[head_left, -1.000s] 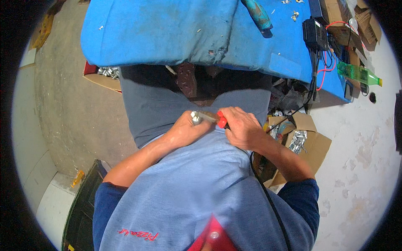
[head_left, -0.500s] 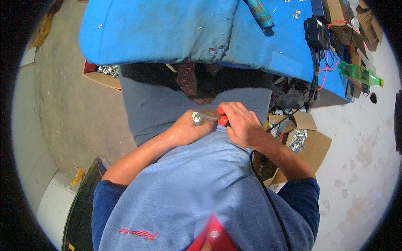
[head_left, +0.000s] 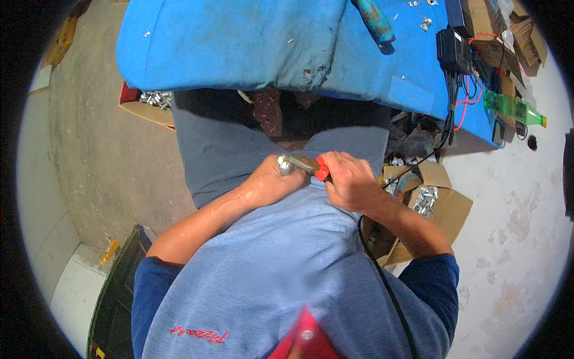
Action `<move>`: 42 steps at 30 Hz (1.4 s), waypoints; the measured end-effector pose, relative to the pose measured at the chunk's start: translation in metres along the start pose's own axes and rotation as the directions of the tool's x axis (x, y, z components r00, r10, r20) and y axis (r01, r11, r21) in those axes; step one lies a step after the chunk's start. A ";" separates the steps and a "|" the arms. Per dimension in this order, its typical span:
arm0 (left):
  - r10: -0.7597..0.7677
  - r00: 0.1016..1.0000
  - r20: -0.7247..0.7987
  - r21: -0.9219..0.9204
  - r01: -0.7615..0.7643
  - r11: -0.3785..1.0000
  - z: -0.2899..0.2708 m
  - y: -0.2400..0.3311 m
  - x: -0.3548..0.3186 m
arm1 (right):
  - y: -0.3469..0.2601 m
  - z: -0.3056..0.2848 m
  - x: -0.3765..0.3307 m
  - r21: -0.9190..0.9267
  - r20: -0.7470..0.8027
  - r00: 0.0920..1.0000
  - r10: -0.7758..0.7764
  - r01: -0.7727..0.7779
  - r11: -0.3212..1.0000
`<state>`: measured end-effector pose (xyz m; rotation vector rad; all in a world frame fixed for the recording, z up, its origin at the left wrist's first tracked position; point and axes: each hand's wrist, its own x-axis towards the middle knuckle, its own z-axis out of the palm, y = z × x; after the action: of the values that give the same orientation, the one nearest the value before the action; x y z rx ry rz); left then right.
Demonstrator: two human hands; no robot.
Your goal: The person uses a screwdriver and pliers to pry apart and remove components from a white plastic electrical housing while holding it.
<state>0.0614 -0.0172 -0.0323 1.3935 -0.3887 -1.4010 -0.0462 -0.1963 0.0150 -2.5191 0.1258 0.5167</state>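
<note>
Close to my lap, my left hand (head_left: 270, 183) is closed around a small silvery metal cylinder (head_left: 286, 168), whose end sticks up past the fingers. My right hand (head_left: 353, 183) is wrapped round the red handles of a pair of pliers (head_left: 307, 164). The worn, brownish jaws point left and meet the metal piece at my left hand. Whether the jaws grip it or only touch it cannot be made out. Most of the handles are hidden in my right palm.
Ahead is a blue cloth-covered table (head_left: 227, 48) with a teal tool (head_left: 373, 23) and a black adapter (head_left: 452, 51) with cables. Cartons of shiny metal parts stand at left (head_left: 146, 113) and right (head_left: 448, 209). A green bottle (head_left: 515, 109) lies at the right edge.
The pliers have turned slightly in my right hand, and their jaws now slant down toward the right. Both hands stay at nearly the same place over my lap.
</note>
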 end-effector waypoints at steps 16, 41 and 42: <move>-0.016 0.995 -0.095 -0.153 0.002 0.988 -0.011 0.021 -0.012 | -0.026 -0.095 0.082 -0.222 -0.631 0.775 -0.001 -0.180 0.958; -0.028 0.999 -0.024 0.196 0.032 0.980 -0.022 0.009 -0.019 | -0.050 -0.032 0.065 0.574 0.267 0.963 0.045 -0.197 0.795; 0.027 0.998 -0.048 0.166 -0.019 0.986 -0.020 0.009 -0.021 | -0.048 -0.031 0.063 0.578 0.289 0.955 0.061 -0.225 0.784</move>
<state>0.0775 0.0052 -0.0193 1.5512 -0.4960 -1.3366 0.0320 -0.1717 0.0387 -1.7995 0.3342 0.7265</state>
